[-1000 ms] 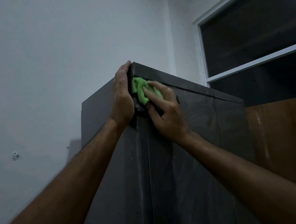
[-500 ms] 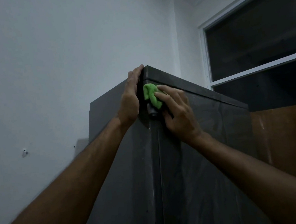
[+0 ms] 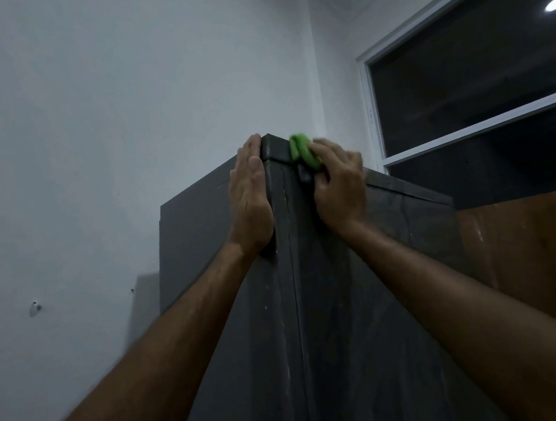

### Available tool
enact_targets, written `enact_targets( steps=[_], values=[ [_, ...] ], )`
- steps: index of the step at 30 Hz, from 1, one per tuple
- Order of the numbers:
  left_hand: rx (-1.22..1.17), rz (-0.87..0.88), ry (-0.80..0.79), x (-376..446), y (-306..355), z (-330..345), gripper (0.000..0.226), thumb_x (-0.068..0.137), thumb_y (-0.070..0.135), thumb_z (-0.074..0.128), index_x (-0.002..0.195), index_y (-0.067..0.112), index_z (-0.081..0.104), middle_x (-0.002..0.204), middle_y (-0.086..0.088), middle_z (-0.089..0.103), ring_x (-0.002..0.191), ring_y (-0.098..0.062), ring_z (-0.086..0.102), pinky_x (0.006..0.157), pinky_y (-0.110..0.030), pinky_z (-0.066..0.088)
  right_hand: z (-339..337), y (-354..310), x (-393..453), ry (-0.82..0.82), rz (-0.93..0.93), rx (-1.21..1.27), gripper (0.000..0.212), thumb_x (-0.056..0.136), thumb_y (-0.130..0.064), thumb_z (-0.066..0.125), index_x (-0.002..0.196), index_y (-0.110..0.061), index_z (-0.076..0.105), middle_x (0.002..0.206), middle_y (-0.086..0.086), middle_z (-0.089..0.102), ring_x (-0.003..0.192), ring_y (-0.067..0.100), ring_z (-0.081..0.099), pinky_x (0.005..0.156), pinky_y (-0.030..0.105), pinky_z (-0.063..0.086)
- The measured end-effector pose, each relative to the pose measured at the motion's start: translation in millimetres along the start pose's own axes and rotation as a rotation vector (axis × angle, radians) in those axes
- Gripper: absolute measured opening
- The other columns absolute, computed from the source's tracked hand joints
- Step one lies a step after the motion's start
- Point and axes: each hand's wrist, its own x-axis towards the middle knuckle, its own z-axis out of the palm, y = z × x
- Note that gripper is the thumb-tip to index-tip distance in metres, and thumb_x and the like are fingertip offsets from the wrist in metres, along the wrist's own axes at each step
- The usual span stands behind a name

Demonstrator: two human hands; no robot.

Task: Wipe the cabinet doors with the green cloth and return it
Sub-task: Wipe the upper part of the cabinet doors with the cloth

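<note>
I'm reaching up to the top front corner of the dark cabinet (image 3: pixel 331 307). My left hand (image 3: pixel 249 199) lies flat with straight fingers against the cabinet's side panel, fingertips at its top edge, holding nothing. My right hand (image 3: pixel 337 183) has its fingers curled round the bunched green cloth (image 3: pixel 303 152) and presses it on the cabinet's front, right at the top edge, just beside the corner. The hand looks slightly blurred. A dark window (image 3: pixel 479 79) sits beyond the cabinet's right end, and a white wall (image 3: pixel 89 127) stands behind its left side.
</note>
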Motion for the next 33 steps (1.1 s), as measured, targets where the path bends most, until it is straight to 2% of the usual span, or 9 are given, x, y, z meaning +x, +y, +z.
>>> enact_targets(
  steps=[4,8,10,14,18,21,25,30,33],
  values=[
    [-0.103,0.050,0.025,-2,0,3,0.062,0.110,0.037,0.017,0.158,0.005,0.039,0.163,-0.013,0.043,0.156,-0.025,0.034,0.129,-0.055,0.022,16,-37,-3,0.050,-0.148,0.115,0.038,0.098,-0.012,0.053,0.133,-0.016,0.067,0.142,0.004,0.061,0.117,0.031,0.052,0.092,0.051,0.049],
    [-0.028,0.031,0.027,-6,1,1,0.064,0.110,0.040,0.015,0.163,0.009,0.031,0.171,-0.006,0.031,0.161,-0.017,0.021,0.132,-0.051,0.014,-2,-13,-36,-0.061,-0.351,0.106,0.040,0.092,-0.010,0.051,0.127,-0.007,0.069,0.138,0.013,0.062,0.116,0.036,0.055,0.091,0.054,0.049],
    [0.008,0.040,0.048,-6,1,2,0.064,0.110,0.039,0.014,0.163,0.009,0.032,0.171,-0.005,0.031,0.161,-0.016,0.020,0.132,-0.049,0.015,-8,2,-15,-0.081,-0.281,0.097,0.039,0.093,-0.012,0.049,0.126,-0.004,0.069,0.137,0.015,0.062,0.115,0.036,0.056,0.095,0.052,0.048],
    [0.032,0.044,0.067,-5,-2,3,0.063,0.110,0.037,0.014,0.163,0.008,0.032,0.171,-0.007,0.031,0.161,-0.016,0.021,0.132,-0.048,0.016,9,-20,12,-0.002,0.065,0.137,0.050,0.091,0.008,0.051,0.137,-0.010,0.064,0.142,0.012,0.059,0.121,0.033,0.052,0.104,0.047,0.045],
    [0.097,0.083,0.072,-7,-1,3,0.060,0.111,0.034,0.016,0.162,0.007,0.033,0.170,-0.009,0.033,0.160,-0.018,0.025,0.131,-0.051,0.019,4,-10,-45,-0.110,-0.179,0.229,0.037,0.096,-0.002,0.055,0.132,-0.001,0.065,0.145,0.019,0.056,0.135,0.037,0.050,0.114,0.050,0.041],
    [0.238,0.213,0.085,-8,5,3,0.053,0.112,0.024,0.025,0.158,0.001,0.040,0.165,-0.014,0.040,0.156,-0.024,0.034,0.127,-0.054,0.027,-19,22,-37,-0.198,-0.057,0.222,0.043,0.096,-0.023,0.053,0.132,-0.001,0.065,0.148,0.017,0.053,0.141,0.036,0.047,0.119,0.045,0.038],
    [0.462,0.292,0.018,-4,13,0,0.052,0.107,0.021,0.040,0.156,0.004,0.044,0.166,-0.011,0.038,0.156,-0.021,0.033,0.128,-0.044,0.026,-5,25,1,-0.083,0.172,0.218,0.049,0.091,0.013,0.049,0.137,-0.002,0.062,0.151,0.014,0.052,0.142,0.030,0.047,0.121,0.037,0.035],
    [0.790,0.397,-0.104,-1,20,1,0.053,0.104,0.018,0.044,0.153,0.000,0.048,0.163,-0.016,0.044,0.160,-0.030,0.024,0.131,-0.048,0.018,0,29,-54,-0.190,-0.135,0.275,0.046,0.093,-0.005,0.046,0.136,-0.007,0.061,0.155,0.009,0.049,0.150,0.030,0.034,0.126,0.043,0.023],
    [1.026,0.428,-0.198,4,26,3,0.054,0.104,0.020,0.047,0.153,-0.001,0.048,0.163,-0.016,0.043,0.161,-0.032,0.020,0.133,-0.047,0.012,-12,70,-40,-0.160,-0.018,0.082,0.046,0.085,-0.016,0.059,0.130,-0.020,0.065,0.149,-0.004,0.056,0.132,0.029,0.047,0.111,0.052,0.031]
  ],
)
